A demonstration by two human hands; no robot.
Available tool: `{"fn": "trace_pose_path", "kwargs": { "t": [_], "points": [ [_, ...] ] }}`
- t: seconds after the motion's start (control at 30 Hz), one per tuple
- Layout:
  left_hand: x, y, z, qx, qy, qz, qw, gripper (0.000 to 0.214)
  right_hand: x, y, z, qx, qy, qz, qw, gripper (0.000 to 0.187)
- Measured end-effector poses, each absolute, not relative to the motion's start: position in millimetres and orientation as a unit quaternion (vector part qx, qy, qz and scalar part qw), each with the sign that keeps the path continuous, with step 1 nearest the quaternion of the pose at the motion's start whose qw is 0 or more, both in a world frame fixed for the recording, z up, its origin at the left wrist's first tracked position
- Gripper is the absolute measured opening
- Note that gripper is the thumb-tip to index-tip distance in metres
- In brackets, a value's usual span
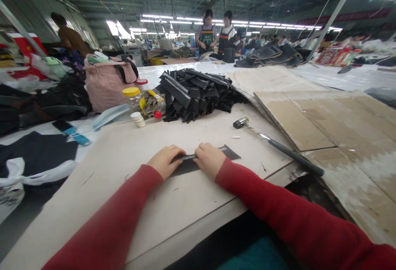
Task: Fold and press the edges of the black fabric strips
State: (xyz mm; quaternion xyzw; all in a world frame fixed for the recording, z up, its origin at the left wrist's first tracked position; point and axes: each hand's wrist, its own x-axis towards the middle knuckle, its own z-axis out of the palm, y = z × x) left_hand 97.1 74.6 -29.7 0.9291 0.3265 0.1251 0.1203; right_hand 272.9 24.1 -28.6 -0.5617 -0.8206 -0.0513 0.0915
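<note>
A dark strip of material [188,167] with a pale band along its edge lies on the cardboard-covered worktop in front of me. My left hand [167,159] grips its left part, thumb and fingers closed on the edge. With fingers curled, my right hand [210,158] pinches the same edge farther right, and the strip's right end sticks out beyond it. A hammer [284,150] with a black handle rests to the right, apart from both hands. Behind the hands is a heap of similar dark strips [198,90].
A small white bottle [137,120], a yellow-lidded jar [132,98] and a pink bag [107,82] stand at the left. Flattened cardboard sheets [337,121] are stacked on the right. Two people in aprons [215,35] stand in the background.
</note>
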Motion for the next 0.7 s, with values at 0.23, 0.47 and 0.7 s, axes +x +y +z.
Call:
{"fn": "trace_pose_path", "kwargs": {
  "t": [0.23,0.47,0.7],
  "points": [
    [85,73,-31,0.918,0.337,0.157,0.135,0.019,272,32,-32,-0.512,-0.847,0.045,0.137,0.027],
    [87,63,-33,0.941,0.317,0.119,0.024,0.025,256,31,-31,-0.478,-0.872,-0.034,0.100,0.020],
    [73,70,-33,0.927,0.339,0.137,0.081,0.021,250,31,-31,-0.507,-0.854,-0.061,0.097,0.019]
  ]
}}
